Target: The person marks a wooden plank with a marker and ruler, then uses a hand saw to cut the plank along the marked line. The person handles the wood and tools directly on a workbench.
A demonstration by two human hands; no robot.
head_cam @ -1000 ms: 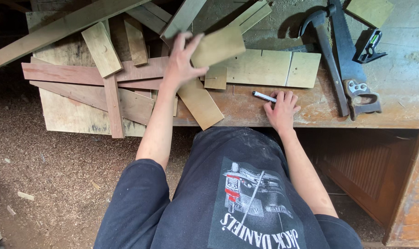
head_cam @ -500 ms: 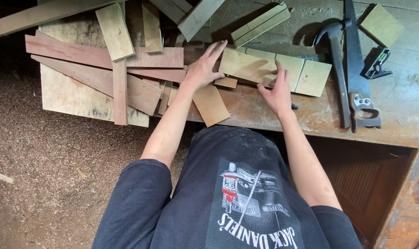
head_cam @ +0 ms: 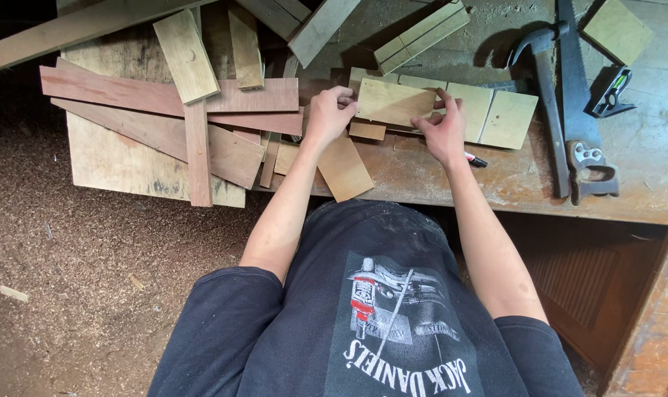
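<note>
Item — small pale wooden board [head_cam: 394, 101], rectangular, lying flat on the workbench [head_cam: 628, 158] with its long axis running left to right, between the two hands and slightly ahead of the body. The left hand [head_cam: 331, 112] is curling closed over the board's left end, fingers folded on the edge; the right hand [head_cam: 443, 126] is pinching the right end, thumb and fingers half-closed on it. Both hands are touching it, neither nearer than the other. The board is resting partly over a row of similar pale boards [head_cam: 488, 114]. A marker [head_cam: 475, 159] is lying just beside the right wrist. Farther right — a hammer [head_cam: 547, 110], a handsaw [head_cam: 580, 110] and a square [head_cam: 612, 92]. To the left, reddish planks [head_cam: 165, 95] are lying crossed in a loose pile.
</note>
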